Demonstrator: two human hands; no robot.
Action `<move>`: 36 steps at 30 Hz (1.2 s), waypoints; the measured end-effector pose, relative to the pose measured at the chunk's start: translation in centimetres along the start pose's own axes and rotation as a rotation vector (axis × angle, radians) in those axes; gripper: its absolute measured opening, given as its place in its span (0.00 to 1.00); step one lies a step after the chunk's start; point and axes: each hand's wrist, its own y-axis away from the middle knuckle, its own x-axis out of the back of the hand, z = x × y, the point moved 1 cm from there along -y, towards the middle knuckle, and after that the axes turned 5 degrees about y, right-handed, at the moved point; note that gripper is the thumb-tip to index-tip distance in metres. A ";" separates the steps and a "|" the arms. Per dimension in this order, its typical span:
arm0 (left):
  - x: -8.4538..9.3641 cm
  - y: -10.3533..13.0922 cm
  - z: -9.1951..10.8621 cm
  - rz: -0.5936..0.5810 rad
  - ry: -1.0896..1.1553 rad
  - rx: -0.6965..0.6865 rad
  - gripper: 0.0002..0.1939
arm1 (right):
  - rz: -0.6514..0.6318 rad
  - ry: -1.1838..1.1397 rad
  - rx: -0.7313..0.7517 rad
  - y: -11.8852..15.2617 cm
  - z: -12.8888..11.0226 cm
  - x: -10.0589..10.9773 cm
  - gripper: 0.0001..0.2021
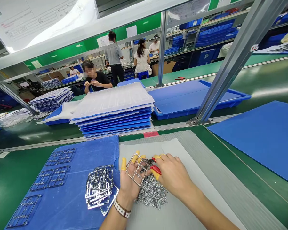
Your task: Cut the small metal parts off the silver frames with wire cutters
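A thin square metal frame [137, 169] lies across the palm and fingers of my left hand [131, 182], which wears yellow finger cots. My right hand [172, 174], also with yellow cots, is closed on a red-handled tool [155, 169] whose tip reaches the frame's right side. Under both hands a heap of small metal pieces [153, 191] rests on a pale sheet [182, 204]. Left of my left hand, a pile of metal frames [99, 187] sits on a blue sheet [69, 201]. Several more frames [50, 177] lie flat along that sheet's left side.
Behind the work area stands a tall stack of blue and white sheets [115, 108], beside a blue tray [237, 101]. A metal post [230, 67] slants up at the right, near a blue board [266, 137]. A seated person [98, 78] works across the bench.
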 end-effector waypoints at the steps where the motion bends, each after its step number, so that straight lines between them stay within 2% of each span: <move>1: 0.0 0.0 0.1 -0.006 0.011 0.009 0.28 | -0.006 0.003 -0.007 0.2 0.2 -0.2 0.09; 8: 0.5 -0.3 0.1 0.040 0.010 0.008 0.29 | -0.028 -0.012 0.035 0.5 -0.3 -1.7 0.07; 19: 0.3 -0.2 0.0 0.149 -0.035 -0.059 0.30 | -0.048 0.044 0.059 -0.1 -1.4 -1.6 0.06; 26: 0.1 -0.1 0.4 0.159 -0.023 -0.104 0.29 | -0.070 0.029 0.043 0.6 -1.6 -1.2 0.06; 36: 0.1 -0.1 0.4 0.170 -0.051 -0.122 0.32 | -0.088 -0.044 0.093 1.4 -3.3 -1.2 0.10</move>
